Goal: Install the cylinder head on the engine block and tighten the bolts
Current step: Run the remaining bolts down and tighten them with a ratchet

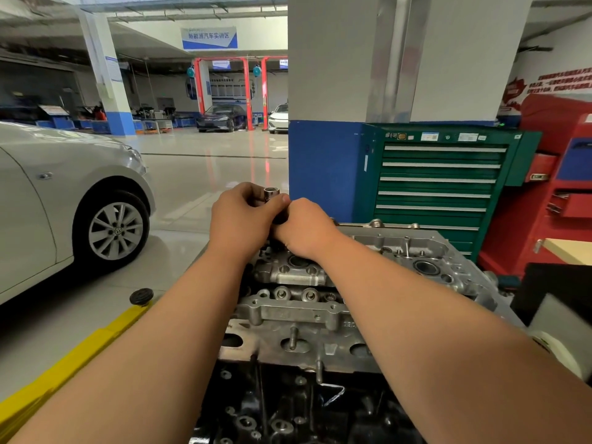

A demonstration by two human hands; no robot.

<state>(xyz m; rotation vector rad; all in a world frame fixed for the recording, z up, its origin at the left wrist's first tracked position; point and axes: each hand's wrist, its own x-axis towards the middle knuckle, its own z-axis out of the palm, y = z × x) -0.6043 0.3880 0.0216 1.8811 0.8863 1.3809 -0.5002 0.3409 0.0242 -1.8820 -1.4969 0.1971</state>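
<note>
The grey aluminium cylinder head [320, 302] sits on top of the dark engine block [288, 408] in front of me. Both hands meet above its far left end. My left hand [243, 219] grips a chrome socket tool [271, 193] whose open top sticks up above my fingers. My right hand [304, 229] curls round the lower dark shaft of the same tool just beneath. The tool's lower end and any bolt under it are hidden by my hands.
A silver car [64, 200] stands to the left, with a yellow lift arm [80, 350] and black pad [141, 296] on the floor. A green tool cabinet [439, 184] and a red cabinet [551, 187] stand behind the engine at right, by a blue-and-white pillar [323, 161].
</note>
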